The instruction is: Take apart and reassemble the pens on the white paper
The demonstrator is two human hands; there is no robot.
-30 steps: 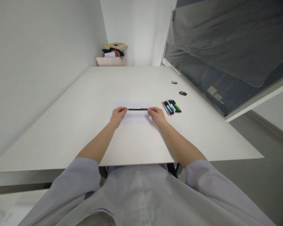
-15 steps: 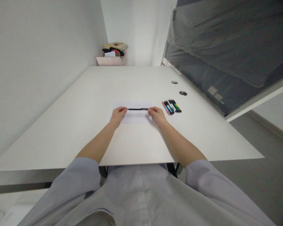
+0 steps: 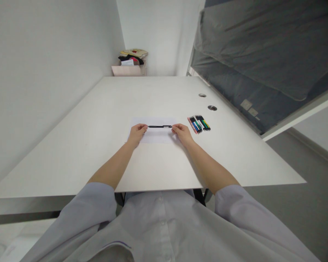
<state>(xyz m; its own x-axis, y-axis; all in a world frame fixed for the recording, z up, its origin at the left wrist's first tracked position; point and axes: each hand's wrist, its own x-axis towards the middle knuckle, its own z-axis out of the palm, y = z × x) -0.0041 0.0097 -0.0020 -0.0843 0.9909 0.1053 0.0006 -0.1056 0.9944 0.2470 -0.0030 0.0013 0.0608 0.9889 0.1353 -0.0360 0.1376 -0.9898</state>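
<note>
A black pen (image 3: pixel 159 126) with a clip near its right end lies level between my two hands, above a white sheet of paper (image 3: pixel 158 137). My left hand (image 3: pixel 137 133) pinches the pen's left end between thumb and fingers. At the other end, my right hand (image 3: pixel 183 133) grips the clip end the same way. Both pen tips are partly hidden by my fingertips. The paper rests flat on the white table (image 3: pixel 158 163), partly covered by my hands.
A row of several pens and markers (image 3: pixel 199 124) lies to the right of the paper. Two round metal-rimmed cable holes (image 3: pixel 212 108) sit beyond them. At the far end stands a pinkish box (image 3: pixel 127 71) with folded cloth. A grey fabric-covered panel (image 3: pixel 251 69) borders the right side.
The pen has turned slightly about its long axis, so its clip shows differently. My hands stay in the same place.
</note>
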